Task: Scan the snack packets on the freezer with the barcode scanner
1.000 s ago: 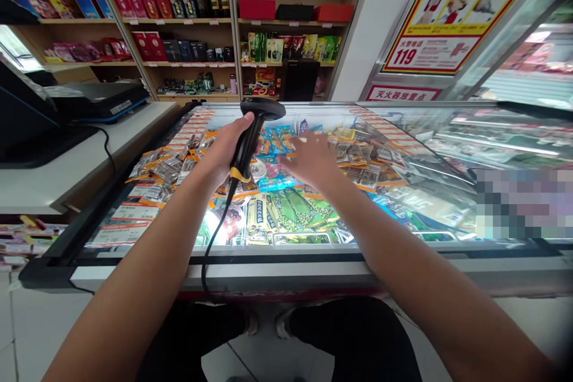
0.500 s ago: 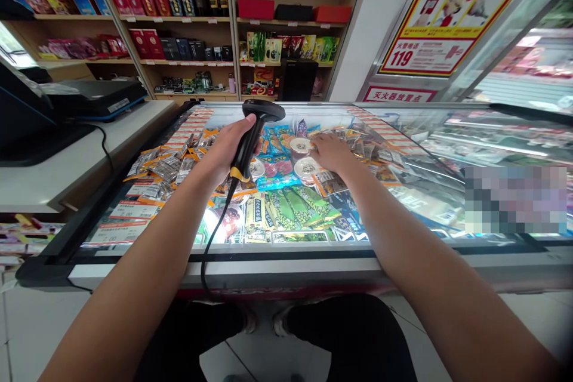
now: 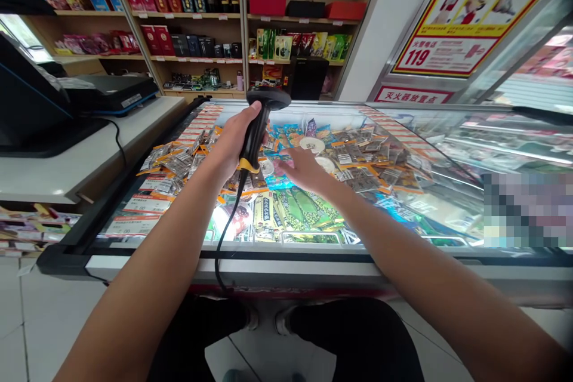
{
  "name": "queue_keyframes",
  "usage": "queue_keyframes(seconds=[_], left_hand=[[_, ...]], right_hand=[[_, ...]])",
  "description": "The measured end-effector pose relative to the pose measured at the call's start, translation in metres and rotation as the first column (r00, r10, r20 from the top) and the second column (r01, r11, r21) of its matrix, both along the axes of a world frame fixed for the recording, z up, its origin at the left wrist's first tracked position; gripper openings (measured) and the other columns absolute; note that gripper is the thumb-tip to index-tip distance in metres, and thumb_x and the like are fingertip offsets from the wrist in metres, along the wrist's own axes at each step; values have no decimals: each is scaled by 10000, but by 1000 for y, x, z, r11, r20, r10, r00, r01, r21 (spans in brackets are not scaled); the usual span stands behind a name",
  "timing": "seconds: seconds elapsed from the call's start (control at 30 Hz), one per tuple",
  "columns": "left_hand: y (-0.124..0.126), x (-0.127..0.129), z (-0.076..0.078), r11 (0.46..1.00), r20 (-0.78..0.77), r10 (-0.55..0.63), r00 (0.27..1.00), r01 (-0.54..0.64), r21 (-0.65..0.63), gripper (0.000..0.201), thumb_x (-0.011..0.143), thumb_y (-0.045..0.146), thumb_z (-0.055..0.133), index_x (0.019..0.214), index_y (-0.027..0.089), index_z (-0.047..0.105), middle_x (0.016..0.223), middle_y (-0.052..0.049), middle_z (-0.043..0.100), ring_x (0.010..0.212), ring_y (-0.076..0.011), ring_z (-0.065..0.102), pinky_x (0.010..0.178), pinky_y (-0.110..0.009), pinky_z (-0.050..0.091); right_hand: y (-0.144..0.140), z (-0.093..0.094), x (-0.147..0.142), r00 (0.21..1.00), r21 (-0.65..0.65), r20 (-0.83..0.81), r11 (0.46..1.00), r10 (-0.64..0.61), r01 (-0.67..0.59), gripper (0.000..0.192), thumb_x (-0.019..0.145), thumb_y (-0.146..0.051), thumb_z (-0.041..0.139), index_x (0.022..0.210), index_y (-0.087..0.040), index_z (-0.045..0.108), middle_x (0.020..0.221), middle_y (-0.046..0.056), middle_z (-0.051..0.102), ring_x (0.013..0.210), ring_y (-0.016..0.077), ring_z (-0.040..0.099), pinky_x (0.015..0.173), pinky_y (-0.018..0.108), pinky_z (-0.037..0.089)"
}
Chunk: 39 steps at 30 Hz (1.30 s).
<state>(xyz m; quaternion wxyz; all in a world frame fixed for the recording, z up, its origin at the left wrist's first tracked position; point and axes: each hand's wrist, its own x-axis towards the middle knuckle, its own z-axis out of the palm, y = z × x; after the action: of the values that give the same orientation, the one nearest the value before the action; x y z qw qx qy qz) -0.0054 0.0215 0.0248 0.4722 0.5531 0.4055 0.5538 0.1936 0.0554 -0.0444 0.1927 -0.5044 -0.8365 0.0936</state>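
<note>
My left hand [image 3: 235, 137] is wrapped round the handle of a black barcode scanner [image 3: 255, 134] with a yellow band at its base. The scanner is upright, its head at the top, and its cable hangs toward me. My right hand [image 3: 302, 170] is over the middle of the glass lid [image 3: 215, 200] of a chest freezer, thumb and fingers apart and nothing seen in it. On the glass, small clear packets with orange edges lie in a left pile [image 3: 172, 161] and a right pile [image 3: 362, 158]. Some packets are partly hidden behind the scanner.
Under the glass are green ice-pop wrappers [image 3: 302, 206] and round tubs [image 3: 312, 144]. A counter [image 3: 40, 173] with a scale [image 3: 110, 92] stands at left. Shelves [image 3: 192, 15] of boxes and bottles are behind. Price labels [image 3: 138, 203] line the lid's left side.
My right hand has moved left, away from the right pile of packets, and its fingers are spread. The left hand still holds the scanner. The view has shifted slightly.
</note>
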Motion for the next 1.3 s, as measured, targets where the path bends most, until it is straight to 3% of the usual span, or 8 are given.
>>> queue_keyframes(seconds=[0.13, 0.23, 0.4, 0.47, 0.63, 0.8, 1.03, 1.3], left_hand=[[0, 1, 2, 1000, 49, 18, 999, -19, 10, 648, 870, 793, 540, 1054, 187, 677, 559, -16, 600, 513, -144, 592, 462, -257, 381], [-1, 1, 2, 1000, 67, 16, 998, -16, 9, 631, 876, 786, 542, 1035, 191, 677, 564, -13, 601, 500, -139, 576, 457, -255, 383], [0, 1, -1, 1000, 64, 17, 998, -17, 8, 621, 872, 786, 545, 1013, 194, 670, 569, -11, 600, 496, -136, 571, 457, -254, 388], [0, 1, -2, 1000, 62, 17, 998, -17, 1, 635, 862, 799, 546, 1016, 195, 663, 565, -7, 599, 497, -139, 577, 457, -254, 391], [-2, 7, -3, 999, 101, 4, 995, 1, -48, 688, 858, 850, 494, 1000, 193, 638, 545, -3, 588, 486, -147, 583, 457, -254, 403], [-5, 18, -7, 972, 284, -71, 956, 130, -194, 663, 866, 833, 513, 961, 188, 629, 532, 14, 567, 422, -119, 513, 435, -249, 393], [-3, 23, -16, 948, 346, -152, 926, 235, -214, 597, 908, 766, 534, 910, 178, 638, 532, 2, 572, 419, -109, 477, 446, -247, 410], [1, 22, -16, 941, 267, -188, 945, 251, -226, 651, 863, 822, 532, 902, 179, 631, 530, -3, 573, 435, -118, 514, 430, -240, 395]], right_hand=[[-23, -12, -38, 997, -16, -72, 1000, 3, -4, 609, 966, -752, 487, 1146, -225, 734, 1232, 166, 651, 1259, 378, 558, 1011, 515, 457], [-27, -14, -53, 995, -37, -86, 998, -54, 51, 644, 855, -762, 659, 1154, -195, 717, 1241, 173, 643, 1276, 395, 543, 1030, 532, 439], [-22, 7, -43, 984, -366, -176, 929, -17, -50, 477, 853, -440, 802, 1250, -210, 670, 1175, 114, 736, 988, 278, 704, 857, 414, 539], [-19, 19, -27, 985, -413, -173, 908, -2, -71, 458, 871, -348, 784, 1289, -210, 658, 1173, 120, 751, 911, 260, 721, 775, 375, 546], [-2, 36, 21, 979, -333, -167, 941, -119, 58, 416, 879, -255, 730, 1282, -176, 658, 1214, 154, 738, 997, 304, 713, 839, 400, 551], [31, 27, 51, 898, -207, -403, 973, -176, 98, 378, 837, -255, 743, 1182, -187, 604, 1159, 131, 712, 968, 268, 691, 862, 398, 556], [46, 18, 53, 708, -172, -675, 977, -208, 123, 367, 782, -317, 765, 1071, -226, 558, 1064, 63, 693, 890, 226, 667, 787, 394, 589], [44, 20, 51, 664, -207, -717, 974, -212, 87, 348, 786, -283, 763, 1062, -233, 557, 1054, 51, 702, 870, 217, 687, 741, 385, 612]])
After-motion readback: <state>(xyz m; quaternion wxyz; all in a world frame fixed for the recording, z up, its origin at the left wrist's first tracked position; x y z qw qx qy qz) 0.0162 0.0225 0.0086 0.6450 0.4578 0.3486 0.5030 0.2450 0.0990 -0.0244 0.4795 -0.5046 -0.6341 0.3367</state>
